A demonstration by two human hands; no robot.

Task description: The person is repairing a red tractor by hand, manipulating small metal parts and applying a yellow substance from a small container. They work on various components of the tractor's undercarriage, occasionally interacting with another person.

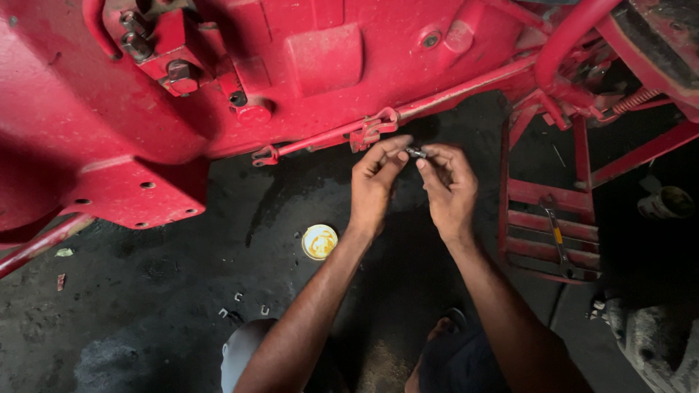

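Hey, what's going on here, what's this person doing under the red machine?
A person is crouched beside a red machine on a dark, oily floor. Both hands are raised just below a red rod along the machine's underside. The left hand and the right hand pinch a small metal part between their fingertips. A round yellow lid lies on the floor near the left wrist, a few small clips lie nearer, and a wrench rests on the red step at right.

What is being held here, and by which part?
A small metal pin-like part, pinched at its two ends between the fingertips of the left hand and right hand.
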